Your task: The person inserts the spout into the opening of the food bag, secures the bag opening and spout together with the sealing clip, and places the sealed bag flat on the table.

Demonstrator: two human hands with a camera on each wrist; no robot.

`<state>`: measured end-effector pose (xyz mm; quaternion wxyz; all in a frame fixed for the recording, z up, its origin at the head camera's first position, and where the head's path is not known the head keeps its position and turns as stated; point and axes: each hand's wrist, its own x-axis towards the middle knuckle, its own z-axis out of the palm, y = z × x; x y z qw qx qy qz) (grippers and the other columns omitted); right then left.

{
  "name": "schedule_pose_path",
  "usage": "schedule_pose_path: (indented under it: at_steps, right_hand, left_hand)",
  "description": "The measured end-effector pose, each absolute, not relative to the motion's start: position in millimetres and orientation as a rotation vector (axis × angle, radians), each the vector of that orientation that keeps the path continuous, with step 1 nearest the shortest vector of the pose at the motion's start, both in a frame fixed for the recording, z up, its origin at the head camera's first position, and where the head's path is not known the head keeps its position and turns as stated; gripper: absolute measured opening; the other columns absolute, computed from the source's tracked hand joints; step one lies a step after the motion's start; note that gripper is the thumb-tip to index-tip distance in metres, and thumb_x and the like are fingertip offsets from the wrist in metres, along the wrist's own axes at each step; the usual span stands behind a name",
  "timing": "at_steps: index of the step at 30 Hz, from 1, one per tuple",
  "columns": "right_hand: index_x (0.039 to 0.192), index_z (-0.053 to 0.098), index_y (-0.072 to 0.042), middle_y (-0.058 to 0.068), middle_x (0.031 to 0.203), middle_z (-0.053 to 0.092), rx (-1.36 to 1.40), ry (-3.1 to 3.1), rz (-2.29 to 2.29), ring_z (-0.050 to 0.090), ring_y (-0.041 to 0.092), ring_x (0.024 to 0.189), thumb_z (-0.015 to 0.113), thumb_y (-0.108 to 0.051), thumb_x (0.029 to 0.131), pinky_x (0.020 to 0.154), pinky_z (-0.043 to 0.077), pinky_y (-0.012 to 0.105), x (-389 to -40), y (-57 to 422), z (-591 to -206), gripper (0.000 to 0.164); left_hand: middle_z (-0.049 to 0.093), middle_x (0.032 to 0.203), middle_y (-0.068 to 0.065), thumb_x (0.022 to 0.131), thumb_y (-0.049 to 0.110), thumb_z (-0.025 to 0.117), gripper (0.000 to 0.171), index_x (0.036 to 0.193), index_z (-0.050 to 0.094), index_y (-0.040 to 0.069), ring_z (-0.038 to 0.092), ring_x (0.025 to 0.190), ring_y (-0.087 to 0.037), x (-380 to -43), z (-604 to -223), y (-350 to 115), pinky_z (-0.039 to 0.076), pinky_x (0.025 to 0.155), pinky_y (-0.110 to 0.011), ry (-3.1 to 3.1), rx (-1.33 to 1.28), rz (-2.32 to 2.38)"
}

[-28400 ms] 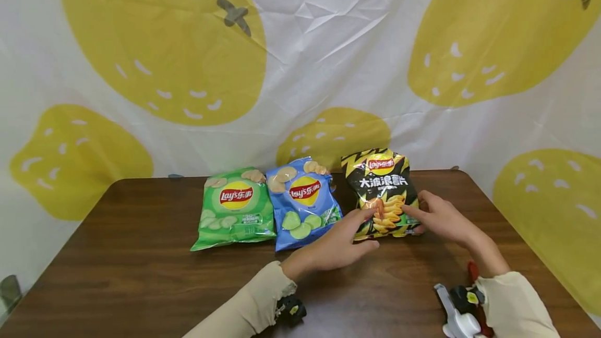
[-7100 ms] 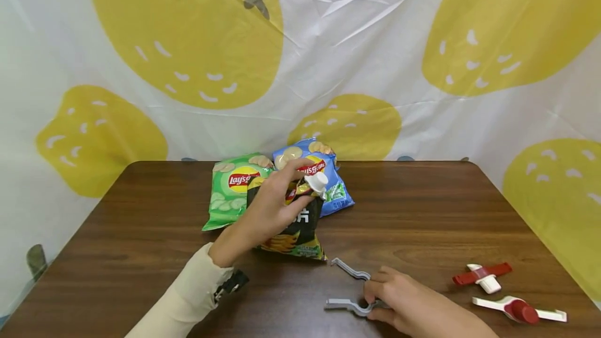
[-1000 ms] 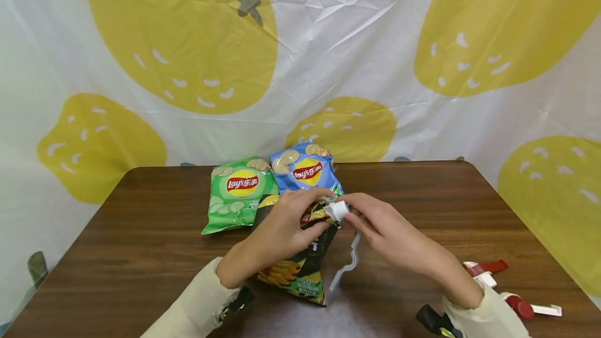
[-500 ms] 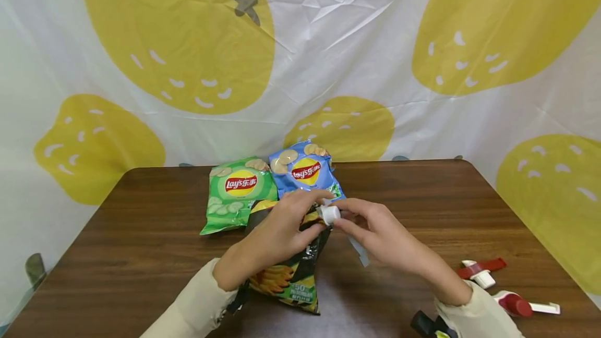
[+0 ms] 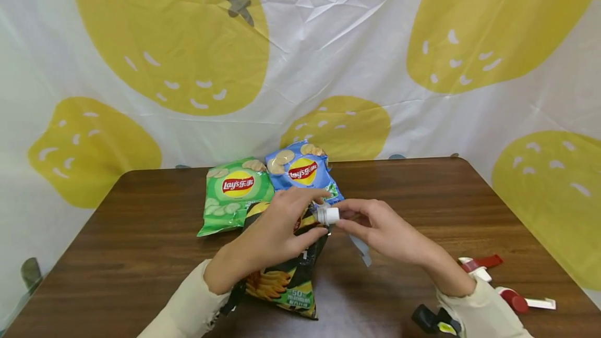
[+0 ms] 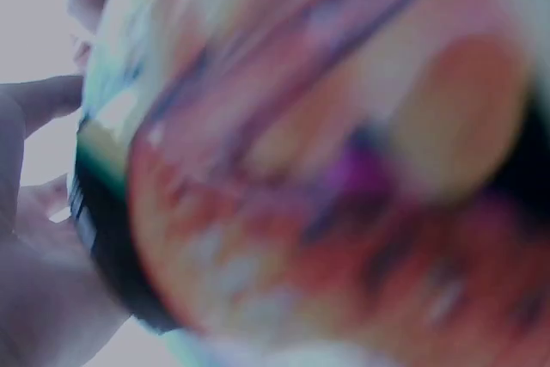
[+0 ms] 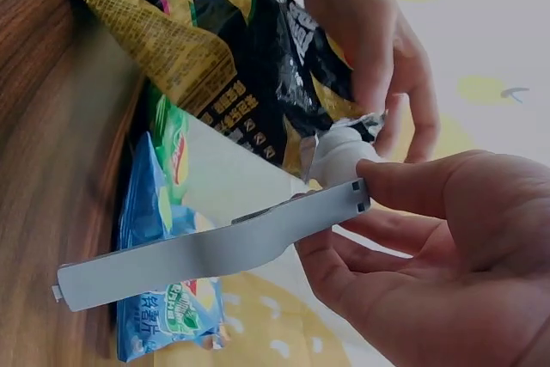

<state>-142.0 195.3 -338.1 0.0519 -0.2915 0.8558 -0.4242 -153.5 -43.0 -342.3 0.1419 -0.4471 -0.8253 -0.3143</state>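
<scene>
My left hand (image 5: 272, 236) grips the gathered top of a black-and-yellow potato chip bag (image 5: 281, 286). Out of that top pokes a white capped spout (image 5: 332, 216), tilted to the right. My right hand (image 5: 387, 233) is at the spout and pinches a grey bag clip (image 7: 198, 259). In the right wrist view, one clip arm hangs free below the fingers, and thumb and fingertips lie right by the white spout (image 7: 341, 154). Close up, the printed bag (image 6: 326, 169) fills most of the blurred left wrist view. Palm and fingers hide much of the bag's top.
Behind the black bag a green chip bag (image 5: 237, 192) and a blue one (image 5: 302, 171) lie side by side on the brown table (image 5: 136, 244). Two red-and-white clips (image 5: 483, 265) lie at the right, close to my right sleeve. A lemon-print cloth (image 5: 328, 56) hangs behind the table.
The black bag, earlier at the back right, is now front and centre. My right hand has lifted the grey clip from the table to the spout. Lately, spout and right hand shifted slightly left.
</scene>
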Motion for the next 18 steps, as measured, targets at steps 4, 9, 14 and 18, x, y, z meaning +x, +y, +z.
schedule_pose_path:
  at_steps: [4, 9, 14, 18]
  right_hand:
    - [0.122, 0.066, -0.007, 0.002, 0.106, 0.072, -0.922, 2.622, -1.271, 0.069, 0.017, 0.094, 0.062, -0.015, 0.099, 0.079, 0.056, 0.032, -141.1, 194.7, -337.9, 0.024]
    - [0.123, 0.066, -0.006, 0.003, 0.104, 0.072, -0.949, 2.639, -1.253, 0.068, 0.011, 0.09, 0.062, -0.014, 0.099, 0.076, 0.055, 0.028, -138.3, 191.4, -338.4, 0.025]
    - [0.12, 0.068, -0.006, 0.001, 0.098, 0.072, -0.966, 2.677, -1.244, 0.066, 0.01, 0.084, 0.065, -0.013, 0.097, 0.071, 0.055, 0.027, -138.6, 190.4, -340.0, 0.024]
    - [0.114, 0.069, -0.005, 0.0, 0.092, 0.071, -0.938, 2.715, -1.2, 0.065, 0.013, 0.079, 0.067, -0.01, 0.095, 0.069, 0.055, 0.029, -143.3, 192.7, -345.3, 0.019]
  left_hand:
    - [0.063, 0.108, 0.004, 0.091, 0.03, 0.072, 0.056, 0.139, 0.051, 0.012, 0.054, 0.105, -0.012, -155.4, -334.5, -51.9, 0.04, 0.096, -0.044, -2.462, -1.306, -0.842]
    - [0.051, 0.099, 0.007, 0.091, 0.019, 0.059, 0.047, 0.138, 0.052, 0.019, 0.046, 0.079, -0.009, -157.0, -329.5, -62.2, 0.039, 0.078, -0.035, -2.571, -1.316, -0.827]
    - [0.05, 0.102, 0.003, 0.09, 0.005, 0.052, 0.044, 0.133, 0.056, 0.014, 0.042, 0.072, -0.011, -158.0, -327.2, -65.8, 0.042, 0.066, -0.028, -2.574, -1.322, -0.828]
    - [0.05, 0.091, 0.002, 0.087, 0.001, 0.055, 0.041, 0.127, 0.06, 0.009, 0.041, 0.066, -0.011, -159.7, -329.2, -63.3, 0.04, 0.06, -0.025, -2.534, -1.316, -0.768]
